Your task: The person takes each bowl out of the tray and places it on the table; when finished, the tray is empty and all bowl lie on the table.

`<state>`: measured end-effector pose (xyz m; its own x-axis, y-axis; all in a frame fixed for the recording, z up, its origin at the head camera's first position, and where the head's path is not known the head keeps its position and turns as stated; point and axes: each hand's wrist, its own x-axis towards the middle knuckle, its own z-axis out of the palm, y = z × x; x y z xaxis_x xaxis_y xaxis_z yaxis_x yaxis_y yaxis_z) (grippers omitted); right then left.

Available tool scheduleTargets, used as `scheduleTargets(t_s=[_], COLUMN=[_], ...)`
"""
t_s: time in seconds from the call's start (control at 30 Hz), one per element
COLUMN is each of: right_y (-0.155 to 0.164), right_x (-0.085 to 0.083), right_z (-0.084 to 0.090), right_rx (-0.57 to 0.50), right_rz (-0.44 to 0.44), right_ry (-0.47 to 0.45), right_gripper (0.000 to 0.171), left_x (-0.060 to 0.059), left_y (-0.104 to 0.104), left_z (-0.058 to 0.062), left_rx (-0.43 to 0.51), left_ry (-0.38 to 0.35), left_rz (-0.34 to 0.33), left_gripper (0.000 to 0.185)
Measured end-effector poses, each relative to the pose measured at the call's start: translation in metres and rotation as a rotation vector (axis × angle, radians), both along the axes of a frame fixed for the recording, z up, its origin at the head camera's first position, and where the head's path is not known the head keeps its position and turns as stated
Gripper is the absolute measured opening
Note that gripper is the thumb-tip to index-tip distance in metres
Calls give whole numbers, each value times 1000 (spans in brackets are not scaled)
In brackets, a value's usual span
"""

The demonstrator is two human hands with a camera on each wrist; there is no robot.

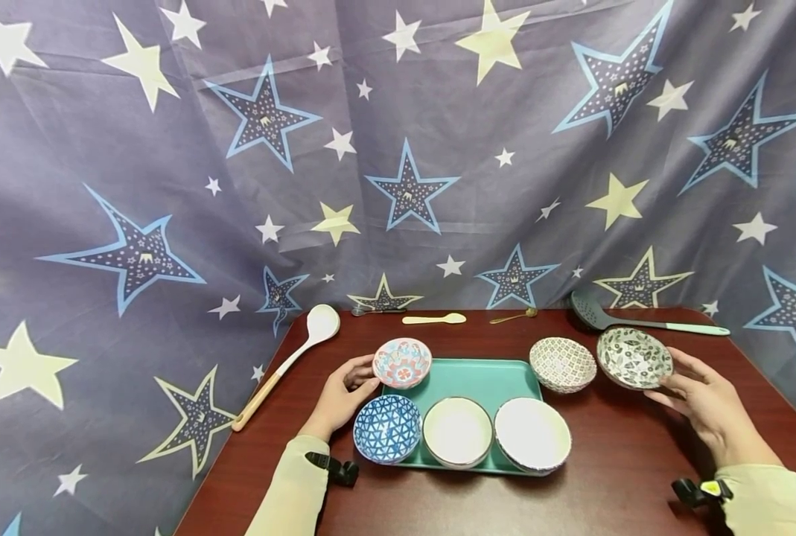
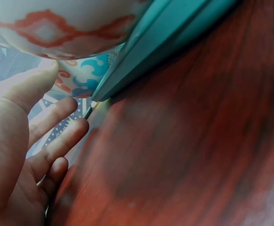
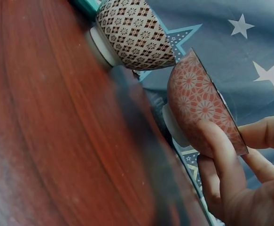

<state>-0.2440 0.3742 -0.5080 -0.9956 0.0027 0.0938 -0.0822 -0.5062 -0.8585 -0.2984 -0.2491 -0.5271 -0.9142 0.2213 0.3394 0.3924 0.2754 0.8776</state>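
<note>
In the head view my left hand pinches the left side of a small bowl with a pink and blue floral inside, over the tray's far left corner. Its thumb touches the outside of that bowl in the left wrist view; the index fingertip is hidden there. My right hand grips a bowl with a black-and-white leaf inside, tilted, right of the tray. The right wrist view shows the bowl's pink flowered outside, its foot apart from the tabletop. Beside it stands a brown-lattice bowl.
Along the near side of the green tray stand a blue triangle-patterned bowl, a cream bowl and a white bowl. A ladle lies left. At the back are a small spoon and a slotted turner.
</note>
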Motion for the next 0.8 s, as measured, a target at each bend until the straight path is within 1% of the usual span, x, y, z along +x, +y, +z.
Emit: scheduleTargets(t_s=[0.17,0.43,0.8], right_y=[3,6,12], right_x=[-1,-2,-1], right_z=[-4,-10,-14], right_rx=[25,56,67], right_rz=[5,18,36], right_ry=[-36,-73,-83], right_gripper=[57,58,53], left_x=[1,1,1], left_y=[1,-1,1], left_z=[0,0,-1], left_rx=[2,-14,-15], left_ry=[-7,-20,-22], left_rz=[-3,18,22], left_gripper=[49,49,49])
